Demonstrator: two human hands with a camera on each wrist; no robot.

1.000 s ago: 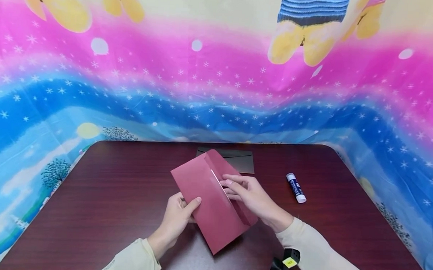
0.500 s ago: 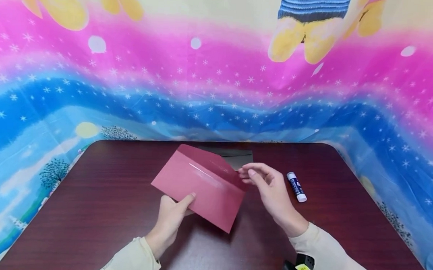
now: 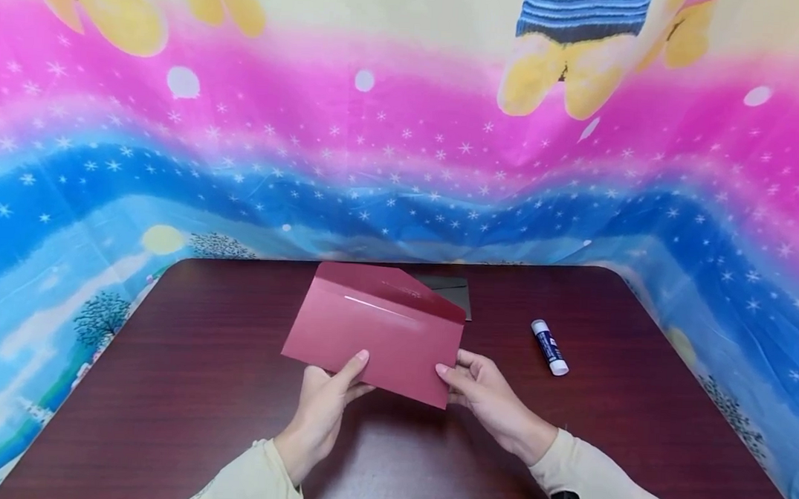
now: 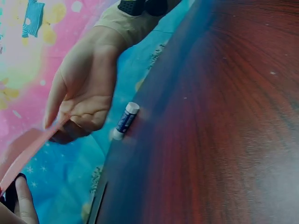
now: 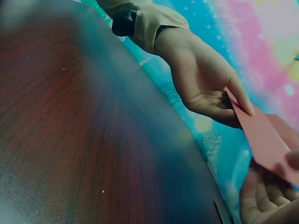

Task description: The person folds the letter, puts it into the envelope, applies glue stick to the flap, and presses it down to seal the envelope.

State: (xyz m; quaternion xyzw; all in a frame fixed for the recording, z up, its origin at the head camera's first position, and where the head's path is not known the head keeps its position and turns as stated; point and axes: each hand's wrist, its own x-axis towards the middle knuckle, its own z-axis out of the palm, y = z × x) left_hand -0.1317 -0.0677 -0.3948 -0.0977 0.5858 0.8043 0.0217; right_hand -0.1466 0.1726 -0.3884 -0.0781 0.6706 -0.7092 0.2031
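A red envelope (image 3: 375, 338) is held up over the table in the head view, its flap (image 3: 364, 281) raised along the far side. My left hand (image 3: 318, 417) pinches its near edge, thumb on the front face and fingers behind. My right hand (image 3: 499, 410) grips the right end, thumb also in front. In the left wrist view the envelope (image 4: 30, 151) shows nearly edge-on, with my right hand (image 4: 88, 84) at its upper end. The right wrist view has my left hand (image 5: 205, 77) pinching the envelope (image 5: 261, 135) by its edge.
On the dark wooden table (image 3: 200, 360) a glue stick (image 3: 550, 348) lies to the right of the hands. Behind the red envelope, a dark grey envelope (image 3: 456, 293) lies partly hidden near the far edge. A printed cloth (image 3: 404, 153) hangs beyond the table.
The red envelope has turned from steeply slanted to nearly level, its flap now on the far side. My right hand has left the flap opening and taken hold of the right end.
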